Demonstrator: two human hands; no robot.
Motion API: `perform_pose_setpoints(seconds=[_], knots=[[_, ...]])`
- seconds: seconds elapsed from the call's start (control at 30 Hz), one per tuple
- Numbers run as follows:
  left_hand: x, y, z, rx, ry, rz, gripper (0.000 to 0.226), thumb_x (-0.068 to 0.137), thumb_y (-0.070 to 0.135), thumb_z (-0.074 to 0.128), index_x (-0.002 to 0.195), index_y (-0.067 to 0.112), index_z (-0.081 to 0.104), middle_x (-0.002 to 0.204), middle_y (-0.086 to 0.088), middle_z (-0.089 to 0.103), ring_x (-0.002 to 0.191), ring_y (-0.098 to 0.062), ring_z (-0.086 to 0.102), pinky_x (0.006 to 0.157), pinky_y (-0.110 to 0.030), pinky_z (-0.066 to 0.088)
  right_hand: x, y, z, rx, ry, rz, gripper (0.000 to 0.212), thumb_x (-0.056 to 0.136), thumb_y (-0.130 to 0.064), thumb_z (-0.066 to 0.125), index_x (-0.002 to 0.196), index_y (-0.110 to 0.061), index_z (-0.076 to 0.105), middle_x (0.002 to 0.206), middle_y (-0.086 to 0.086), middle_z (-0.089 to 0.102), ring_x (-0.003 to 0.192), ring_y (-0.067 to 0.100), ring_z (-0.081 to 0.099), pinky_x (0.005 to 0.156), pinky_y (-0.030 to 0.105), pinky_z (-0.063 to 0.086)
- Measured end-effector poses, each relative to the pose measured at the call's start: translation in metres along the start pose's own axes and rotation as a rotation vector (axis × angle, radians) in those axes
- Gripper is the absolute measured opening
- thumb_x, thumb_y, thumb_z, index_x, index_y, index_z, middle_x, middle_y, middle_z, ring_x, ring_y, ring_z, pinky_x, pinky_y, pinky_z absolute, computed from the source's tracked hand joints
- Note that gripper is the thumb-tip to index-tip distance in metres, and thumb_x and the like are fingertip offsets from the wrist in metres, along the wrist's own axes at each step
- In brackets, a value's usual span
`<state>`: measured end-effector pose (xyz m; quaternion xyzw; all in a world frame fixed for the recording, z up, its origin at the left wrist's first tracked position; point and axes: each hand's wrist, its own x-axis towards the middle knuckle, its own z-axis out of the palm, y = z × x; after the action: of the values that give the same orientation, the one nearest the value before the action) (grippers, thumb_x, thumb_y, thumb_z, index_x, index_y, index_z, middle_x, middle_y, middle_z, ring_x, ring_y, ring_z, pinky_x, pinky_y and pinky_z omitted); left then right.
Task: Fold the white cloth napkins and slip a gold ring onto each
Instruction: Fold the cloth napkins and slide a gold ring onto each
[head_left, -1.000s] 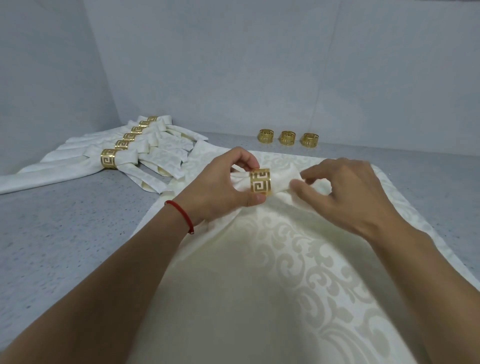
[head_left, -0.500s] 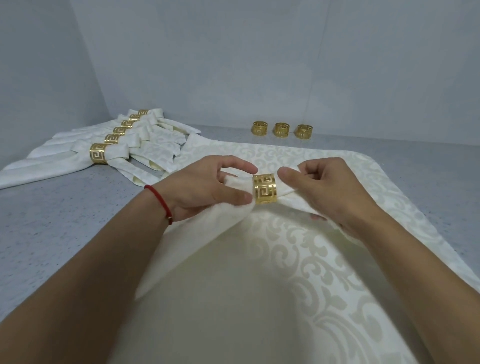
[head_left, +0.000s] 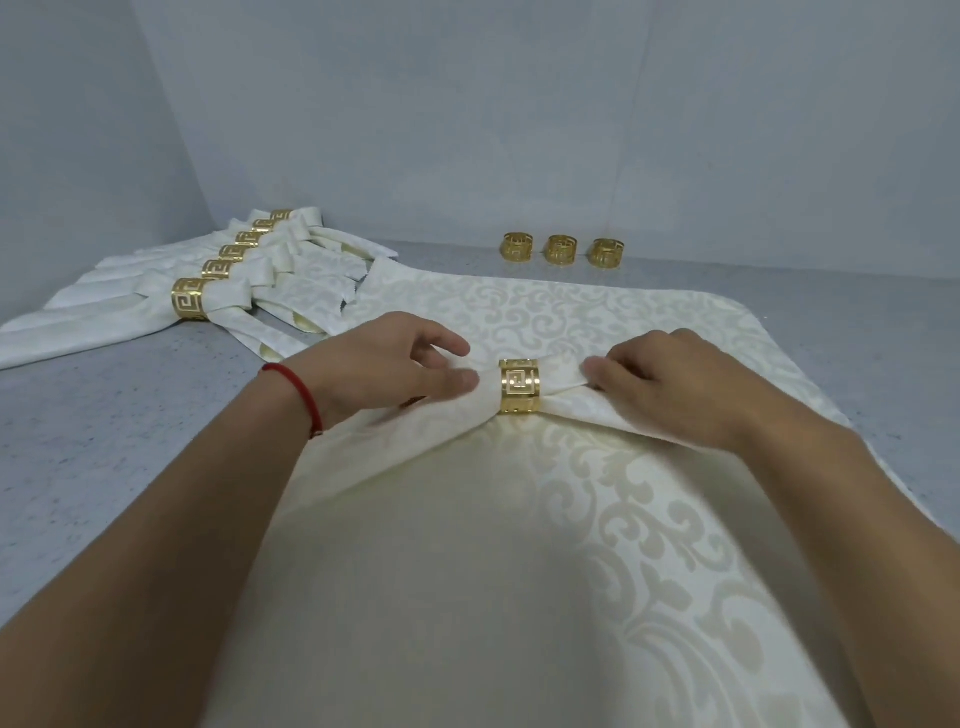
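Observation:
A gold ring (head_left: 520, 387) sits around a gathered white cloth napkin (head_left: 467, 545) in the middle of the view. My left hand (head_left: 384, 369) pinches the napkin's bunched part just left of the ring. Right of the ring, my right hand (head_left: 670, 389) grips the other end of the cloth. The napkin's wide body spreads toward me over a stack of flat patterned napkins (head_left: 597, 317).
Several finished napkins with gold rings (head_left: 189, 301) lie in a row at the left on the grey table (head_left: 104, 441). Three loose gold rings (head_left: 561, 249) stand at the back by the wall. The walls meet in a corner at the far left.
Both hands have lowered the ringed napkin toward the stack and drawn apart along the cloth, the right hand sliding further from the ring.

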<state>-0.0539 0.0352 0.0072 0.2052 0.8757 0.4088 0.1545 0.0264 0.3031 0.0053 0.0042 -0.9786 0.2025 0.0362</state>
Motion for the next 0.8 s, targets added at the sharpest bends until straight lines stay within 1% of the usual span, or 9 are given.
perform_pose_setpoints(seconds=[0.07, 0.17, 0.27, 0.33, 0.43, 0.53, 0.6, 0.73, 0.8], knots=[[0.001, -0.001, 0.003, 0.052, 0.015, 0.010, 0.046, 0.077, 0.035, 0.084, 0.120, 0.034, 0.066, 0.101, 0.008, 0.064, 0.068, -0.002, 0.060, 0.071, -0.020, 0.046, -0.002, 0.005, -0.009, -0.059, -0.074, -0.018, 0.049, 0.095, -0.058, 0.054, 0.068, -0.018, 0.061, 0.064, -0.007, 0.059, 0.063, 0.015, 0.056, 0.061, 0.032, 0.043], [0.003, -0.002, 0.008, 0.096, 0.020, 0.049, 0.047, 0.076, 0.028, 0.086, 0.119, 0.035, 0.067, 0.096, 0.007, 0.057, 0.063, -0.001, 0.056, 0.065, -0.019, 0.045, -0.004, 0.009, -0.017, -0.137, -0.133, 0.008, 0.035, 0.081, -0.064, 0.067, 0.073, -0.030, 0.070, 0.072, -0.013, 0.066, 0.075, 0.007, 0.062, 0.069, 0.032, 0.049], [0.003, -0.002, 0.010, 0.102, -0.001, 0.072, 0.047, 0.077, 0.022, 0.084, 0.120, 0.033, 0.067, 0.091, 0.006, 0.054, 0.058, 0.003, 0.053, 0.057, -0.011, 0.043, -0.003, 0.009, -0.016, -0.121, 0.025, -0.070, 0.028, 0.081, -0.060, 0.060, 0.078, -0.034, 0.070, 0.077, -0.022, 0.068, 0.075, 0.000, 0.063, 0.078, 0.039, 0.056], [0.004, -0.001, 0.010, 0.103, -0.001, 0.073, 0.044, 0.079, 0.024, 0.082, 0.120, 0.033, 0.068, 0.087, 0.007, 0.053, 0.058, 0.004, 0.053, 0.055, -0.008, 0.041, -0.002, 0.004, -0.010, -0.052, 0.152, -0.169, 0.037, 0.083, -0.068, 0.050, 0.094, -0.037, 0.067, 0.090, -0.024, 0.068, 0.082, -0.001, 0.063, 0.080, 0.042, 0.056], [0.004, 0.002, 0.012, 0.087, 0.008, 0.068, 0.038, 0.082, 0.037, 0.078, 0.119, 0.034, 0.070, 0.078, 0.010, 0.051, 0.058, 0.003, 0.051, 0.061, -0.012, 0.039, -0.001, -0.010, 0.009, -0.016, 0.157, -0.296, 0.042, 0.088, -0.070, 0.052, 0.116, -0.040, 0.062, 0.108, -0.021, 0.062, 0.099, 0.001, 0.058, 0.087, 0.037, 0.053], [0.005, 0.001, 0.012, 0.069, 0.031, 0.088, 0.034, 0.083, 0.037, 0.078, 0.116, 0.032, 0.072, 0.069, 0.008, 0.047, 0.054, 0.000, 0.045, 0.055, -0.011, 0.037, 0.001, -0.020, 0.022, -0.031, 0.140, -0.359, 0.032, 0.091, -0.057, 0.064, 0.115, -0.034, 0.063, 0.108, -0.019, 0.063, 0.101, 0.003, 0.054, 0.090, 0.035, 0.049], [0.005, -0.001, 0.012, 0.060, 0.050, 0.111, 0.033, 0.082, 0.033, 0.080, 0.114, 0.031, 0.073, 0.072, 0.001, 0.044, 0.058, -0.005, 0.043, 0.053, -0.011, 0.035, 0.002, -0.023, 0.022, 0.001, 0.137, -0.363, 0.031, 0.090, -0.053, 0.067, 0.114, -0.033, 0.064, 0.106, -0.018, 0.064, 0.100, 0.003, 0.056, 0.089, 0.034, 0.050], [0.005, -0.003, 0.015, 0.042, 0.083, 0.159, 0.033, 0.078, 0.029, 0.085, 0.109, 0.034, 0.074, 0.077, -0.002, 0.043, 0.063, -0.011, 0.043, 0.059, -0.020, 0.039, 0.001, -0.023, 0.023, -0.006, 0.173, -0.379, 0.033, 0.089, -0.053, 0.069, 0.115, -0.033, 0.066, 0.107, -0.017, 0.063, 0.101, 0.003, 0.056, 0.088, 0.033, 0.049], [0.004, -0.002, 0.016, 0.026, 0.085, 0.166, 0.035, 0.077, 0.028, 0.085, 0.109, 0.033, 0.074, 0.076, -0.001, 0.043, 0.063, -0.009, 0.043, 0.058, -0.016, 0.040, 0.000, -0.022, 0.025, 0.012, 0.179, -0.350, 0.033, 0.089, -0.058, 0.068, 0.114, -0.037, 0.064, 0.108, -0.019, 0.062, 0.101, 0.002, 0.057, 0.086, 0.032, 0.049]])
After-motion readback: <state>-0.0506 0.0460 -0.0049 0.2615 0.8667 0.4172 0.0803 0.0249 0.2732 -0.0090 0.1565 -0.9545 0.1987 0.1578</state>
